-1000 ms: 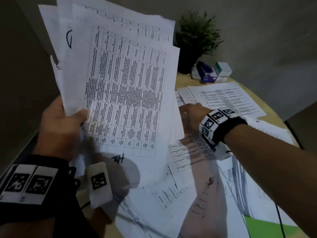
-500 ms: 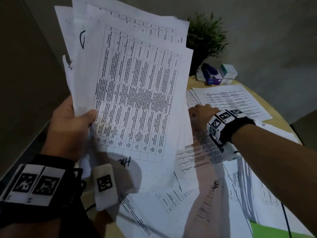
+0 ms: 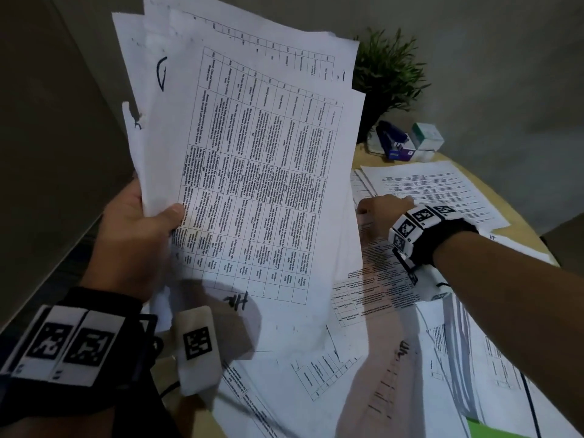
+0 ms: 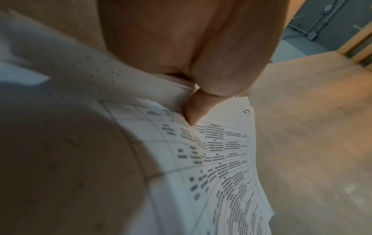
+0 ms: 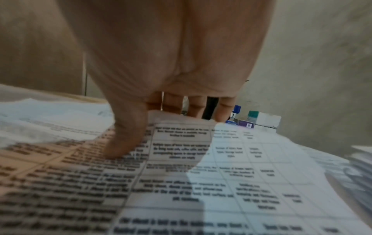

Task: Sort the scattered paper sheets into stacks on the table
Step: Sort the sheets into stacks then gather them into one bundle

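My left hand [image 3: 164,216] holds up a fanned bundle of printed sheets [image 3: 252,172] over the table's left side. Its thumb [image 4: 193,114] presses on the top sheet, a printed grid table [image 4: 221,151]; the fingers are hidden behind the paper. My right hand [image 3: 379,207] reaches to the far edge of a table-printed sheet [image 3: 379,279] lying among the scattered papers. There the thumb [image 5: 124,143] rests on top and the fingers [image 5: 193,109] curl past the sheet's edge [image 5: 181,122], pinching it.
Loose sheets [image 3: 300,374] overlap across the round wooden table [image 3: 534,235]. A text sheet [image 3: 442,188] lies at the back. Behind it stand a potted plant [image 3: 385,80], a blue stapler [image 3: 392,140] and a small box [image 3: 426,137]. A green item [image 3: 493,431] peeks out bottom right.
The bundle in my left hand has drifted a little to the right in view. My right hand stays at the same sheet's far edge.
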Demonstrator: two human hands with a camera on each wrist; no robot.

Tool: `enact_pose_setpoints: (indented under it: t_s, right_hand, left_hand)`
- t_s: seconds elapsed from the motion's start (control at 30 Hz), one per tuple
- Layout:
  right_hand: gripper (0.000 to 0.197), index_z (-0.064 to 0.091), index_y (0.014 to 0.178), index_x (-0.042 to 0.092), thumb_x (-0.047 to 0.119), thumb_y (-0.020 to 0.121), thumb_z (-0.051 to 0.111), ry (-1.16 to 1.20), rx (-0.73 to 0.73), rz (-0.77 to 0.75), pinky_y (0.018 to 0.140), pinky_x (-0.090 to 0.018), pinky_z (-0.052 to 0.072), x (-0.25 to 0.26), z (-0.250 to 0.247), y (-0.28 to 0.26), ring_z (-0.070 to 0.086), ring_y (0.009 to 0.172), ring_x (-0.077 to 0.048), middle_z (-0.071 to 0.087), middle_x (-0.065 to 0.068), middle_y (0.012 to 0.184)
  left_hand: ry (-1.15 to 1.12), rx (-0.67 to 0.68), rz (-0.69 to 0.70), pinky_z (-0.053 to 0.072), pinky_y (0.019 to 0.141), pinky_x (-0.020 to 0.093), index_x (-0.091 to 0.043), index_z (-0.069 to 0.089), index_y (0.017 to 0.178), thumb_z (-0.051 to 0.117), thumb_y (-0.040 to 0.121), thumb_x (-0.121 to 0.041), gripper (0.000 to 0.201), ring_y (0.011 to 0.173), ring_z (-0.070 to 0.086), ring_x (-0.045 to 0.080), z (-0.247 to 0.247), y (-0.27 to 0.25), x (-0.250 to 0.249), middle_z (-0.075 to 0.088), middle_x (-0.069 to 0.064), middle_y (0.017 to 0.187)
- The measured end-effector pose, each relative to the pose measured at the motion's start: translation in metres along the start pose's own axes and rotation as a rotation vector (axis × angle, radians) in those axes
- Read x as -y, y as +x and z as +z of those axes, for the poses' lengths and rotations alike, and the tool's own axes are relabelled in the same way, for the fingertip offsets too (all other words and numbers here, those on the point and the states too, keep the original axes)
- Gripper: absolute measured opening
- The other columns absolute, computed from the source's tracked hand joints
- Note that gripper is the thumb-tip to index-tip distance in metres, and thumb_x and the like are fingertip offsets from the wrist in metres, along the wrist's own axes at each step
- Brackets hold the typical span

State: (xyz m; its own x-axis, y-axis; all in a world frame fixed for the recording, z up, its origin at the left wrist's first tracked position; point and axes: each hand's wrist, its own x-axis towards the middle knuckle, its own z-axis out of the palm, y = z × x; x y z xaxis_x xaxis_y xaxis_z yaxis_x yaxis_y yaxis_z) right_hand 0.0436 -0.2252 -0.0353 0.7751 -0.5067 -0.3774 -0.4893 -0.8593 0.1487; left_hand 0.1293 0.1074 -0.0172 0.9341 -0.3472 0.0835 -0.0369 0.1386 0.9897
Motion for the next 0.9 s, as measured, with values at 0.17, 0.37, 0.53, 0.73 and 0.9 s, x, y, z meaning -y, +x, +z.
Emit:
enact_pose_setpoints:
  t_s: [0.17,0.37,0.53,0.73,0.9]
  right_hand:
    - [0.011,0.056,0.085,0.029,0.02,0.09,0.056,0.2,-0.217,-0.054,0.09,-0.04,0.04,-0.012,-0.023,-0.005,0.056,0.099,-0.029,0.055,0.0,0.088]
    - [0.006,0.055,0.099,0.022,0.026,0.096,0.05,0.54,-0.629,-0.059,0.068,-0.032,0.041,-0.024,-0.08,-0.036,0.055,0.081,-0.027,0.057,-0.004,0.087]
    - [0.01,0.057,0.098,0.012,0.007,0.097,0.048,1.252,-0.622,-0.195,0.075,-0.038,0.055,-0.022,-0.086,-0.098,0.065,0.081,-0.023,0.067,-0.009,0.096]
    - [0.023,0.055,0.091,0.011,-0.005,0.096,0.04,1.793,-0.472,-0.246,0.073,-0.033,0.058,-0.019,-0.066,-0.154,0.068,0.077,-0.02,0.068,-0.011,0.091]
    - [0.023,0.061,0.091,0.014,-0.003,0.094,0.045,1.816,-0.356,-0.225,0.085,-0.046,0.052,-0.018,-0.046,-0.197,0.067,0.082,-0.03,0.072,-0.014,0.092]
  left_hand:
    - [0.02,-0.002,-0.01,0.058,0.071,0.021,-0.022,0.062,0.102,0.046,0.093,0.01,0.038,0.088,0.069,0.012,-0.001,0.001,0.001,0.071,-0.003,0.097]
    - [0.042,-0.05,-0.022,0.053,0.079,0.026,-0.017,0.059,0.118,0.048,0.093,0.007,0.036,0.098,0.066,0.016,0.002,0.003,0.002,0.068,-0.002,0.105]
    - [0.014,-0.067,-0.077,0.051,0.092,0.033,-0.021,0.062,0.117,0.05,0.093,0.005,0.039,0.101,0.067,0.015,0.016,-0.002,-0.005,0.07,-0.005,0.106]
    - [-0.075,0.028,-0.184,0.046,0.101,0.047,-0.012,0.058,0.127,0.048,0.093,0.007,0.041,0.113,0.063,0.027,0.039,-0.027,-0.019,0.068,0.006,0.118]
    - [-0.061,0.116,-0.218,0.043,0.104,0.046,-0.02,0.064,0.112,0.047,0.093,0.009,0.038,0.113,0.063,0.025,0.063,-0.068,-0.028,0.069,0.004,0.116]
